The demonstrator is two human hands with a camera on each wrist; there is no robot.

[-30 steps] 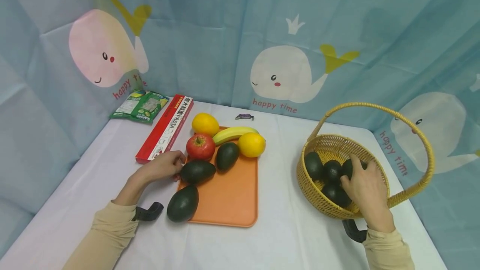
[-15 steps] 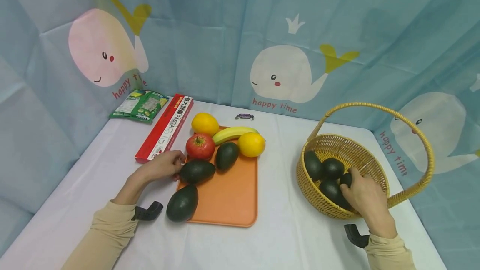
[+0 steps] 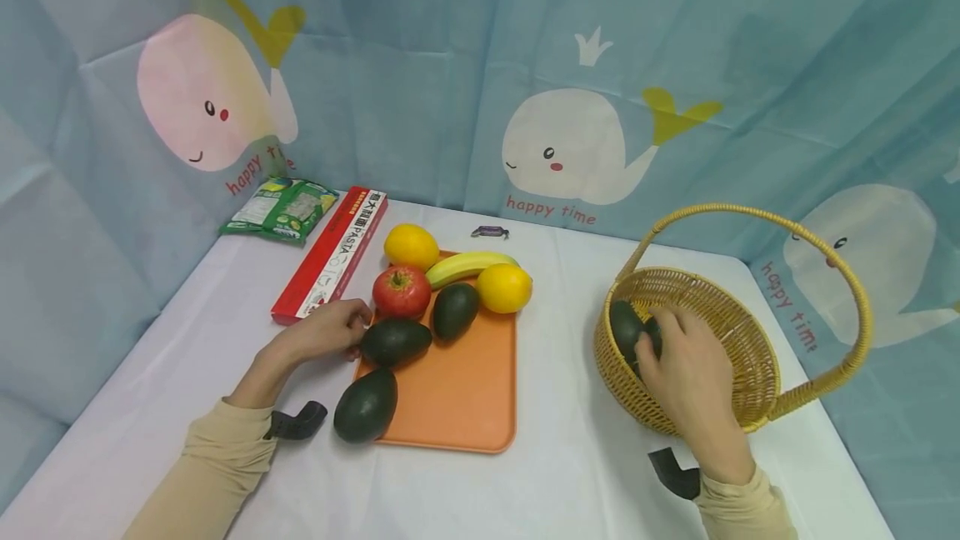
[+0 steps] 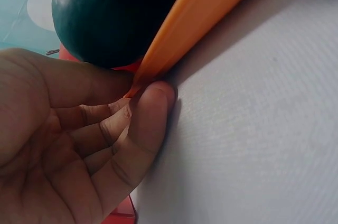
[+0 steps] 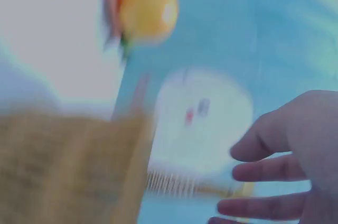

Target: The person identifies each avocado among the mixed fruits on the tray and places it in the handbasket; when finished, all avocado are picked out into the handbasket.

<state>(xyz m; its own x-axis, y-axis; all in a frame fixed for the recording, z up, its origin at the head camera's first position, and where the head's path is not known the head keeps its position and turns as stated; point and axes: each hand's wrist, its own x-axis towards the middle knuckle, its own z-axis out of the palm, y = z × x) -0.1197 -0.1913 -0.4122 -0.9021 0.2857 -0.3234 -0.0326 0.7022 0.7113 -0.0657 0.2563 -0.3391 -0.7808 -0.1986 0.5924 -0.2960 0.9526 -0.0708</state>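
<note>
"What clothing shows?"
"Beige sleeves (image 3: 225,452), plain and wrinkled."
"Anything black?"
"A bent bracket (image 3: 302,422) beside each sleeve end."
"Beyond that?"
"Left hand (image 3: 326,330) and right hand (image 3: 690,369), both bare."

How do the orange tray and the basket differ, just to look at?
Shape: the orange tray is flat with a low rim, while the basket is deep with rounded sides.
Surface: the tray looks smooth and plain orange; the basket is woven and golden-tan.
Handle: the basket has a tall arched handle; no such arch rises from the tray.
Shared: both the tray and the basket hold dark green fruit.
</note>
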